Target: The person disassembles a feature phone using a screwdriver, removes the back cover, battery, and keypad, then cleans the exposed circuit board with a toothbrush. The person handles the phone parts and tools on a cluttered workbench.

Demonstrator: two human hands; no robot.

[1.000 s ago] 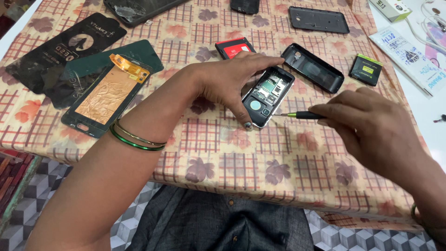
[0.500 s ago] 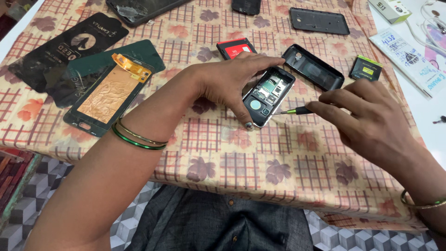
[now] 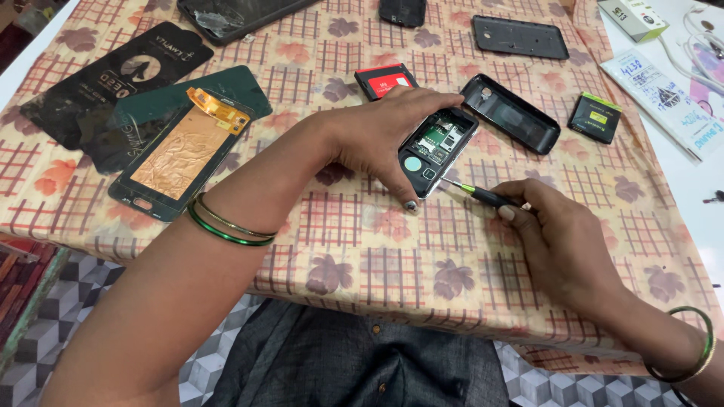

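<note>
The right hand now sits lower and nearer the tabletop's front edge than a second ago, its wrist dropped so the green bangle comes into view. The screwdriver now slants up-left, its tip touching the opened phone's lower right corner instead of lying level beside it.

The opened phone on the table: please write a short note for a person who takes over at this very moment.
Left hand holds the opened phone flat on the checked tablecloth.
Right hand holds a small screwdriver, tip at the phone's lower edge.
Done: back cover is off, beside the phone; one battery lies further right.
Left: the phone's inner frame is not yet removed.
</note>
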